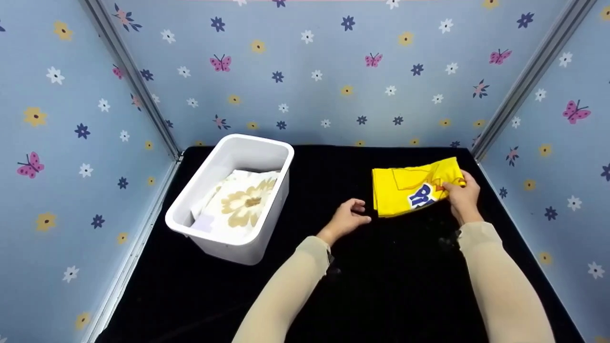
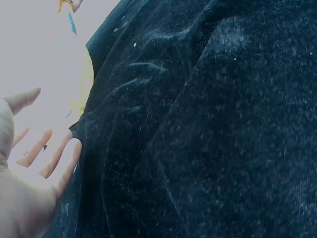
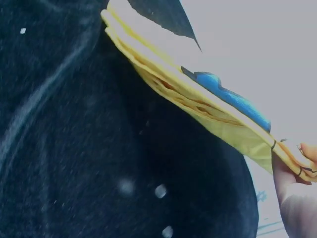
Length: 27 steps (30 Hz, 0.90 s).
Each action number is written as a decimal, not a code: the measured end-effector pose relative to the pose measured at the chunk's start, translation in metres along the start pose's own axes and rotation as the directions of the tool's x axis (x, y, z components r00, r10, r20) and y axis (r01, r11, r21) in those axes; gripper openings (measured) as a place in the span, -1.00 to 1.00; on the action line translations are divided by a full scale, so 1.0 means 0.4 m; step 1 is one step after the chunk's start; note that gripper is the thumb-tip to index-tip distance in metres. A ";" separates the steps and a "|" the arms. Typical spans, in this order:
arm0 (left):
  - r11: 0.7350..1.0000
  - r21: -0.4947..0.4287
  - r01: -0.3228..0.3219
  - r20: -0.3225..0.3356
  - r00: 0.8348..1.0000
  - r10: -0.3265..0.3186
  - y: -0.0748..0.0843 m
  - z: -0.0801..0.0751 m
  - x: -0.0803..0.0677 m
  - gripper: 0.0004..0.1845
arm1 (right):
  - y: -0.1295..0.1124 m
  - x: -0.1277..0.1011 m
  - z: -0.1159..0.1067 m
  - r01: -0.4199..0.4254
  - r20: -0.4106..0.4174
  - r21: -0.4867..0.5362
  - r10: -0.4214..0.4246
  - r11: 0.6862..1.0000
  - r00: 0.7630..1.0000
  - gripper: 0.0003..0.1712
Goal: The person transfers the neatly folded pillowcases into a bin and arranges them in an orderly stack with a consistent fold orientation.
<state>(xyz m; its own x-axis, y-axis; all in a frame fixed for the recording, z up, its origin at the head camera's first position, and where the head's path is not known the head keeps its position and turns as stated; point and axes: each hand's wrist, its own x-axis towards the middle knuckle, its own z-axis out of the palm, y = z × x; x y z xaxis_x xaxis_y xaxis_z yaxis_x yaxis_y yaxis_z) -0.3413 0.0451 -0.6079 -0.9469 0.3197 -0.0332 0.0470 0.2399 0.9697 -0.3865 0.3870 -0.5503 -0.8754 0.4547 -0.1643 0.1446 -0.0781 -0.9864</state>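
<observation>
Folded yellow cotton shirt [image 1: 414,186]: my right hand [image 1: 461,194] pinched it, apparently finished; left hand [image 1: 347,220] beside it, slack; white plastic bin [image 1: 198,216] awaited.

Taking the white bin [image 1: 232,200] as landmark, bare black cloth [image 1: 333,286] lies open to its right and in front, up to the folded yellow garment [image 1: 410,188] well to its right, while the patterned walls [image 1: 305,71] close in just behind and left of it.
</observation>
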 end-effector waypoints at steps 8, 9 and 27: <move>1.000 0.008 0.013 -0.009 1.000 -0.013 -0.003 -0.018 -0.002 -0.42 | -0.055 -0.008 0.033 0.069 0.052 0.050 -0.071 0.996 0.996 -0.27; 1.000 0.009 0.011 -0.010 1.000 -0.011 -0.004 -0.020 -0.002 -0.42 | -0.061 -0.009 0.035 0.073 0.059 0.067 -0.077 0.995 0.995 -0.28; 1.000 -0.020 -0.003 -0.046 0.999 0.002 -0.008 -0.051 -0.003 -0.41 | -0.162 -0.074 0.097 0.183 0.232 0.238 -0.238 0.954 0.943 -0.44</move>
<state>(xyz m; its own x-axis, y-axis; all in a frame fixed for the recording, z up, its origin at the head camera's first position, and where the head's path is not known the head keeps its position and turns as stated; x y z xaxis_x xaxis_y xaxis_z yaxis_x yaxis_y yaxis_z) -0.3466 0.0254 -0.6059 -0.9606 0.2773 -0.0200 0.0433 0.2204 0.9744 -0.3879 0.3440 -0.4813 -0.9670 0.2417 0.0807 -0.1316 -0.2025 -0.9704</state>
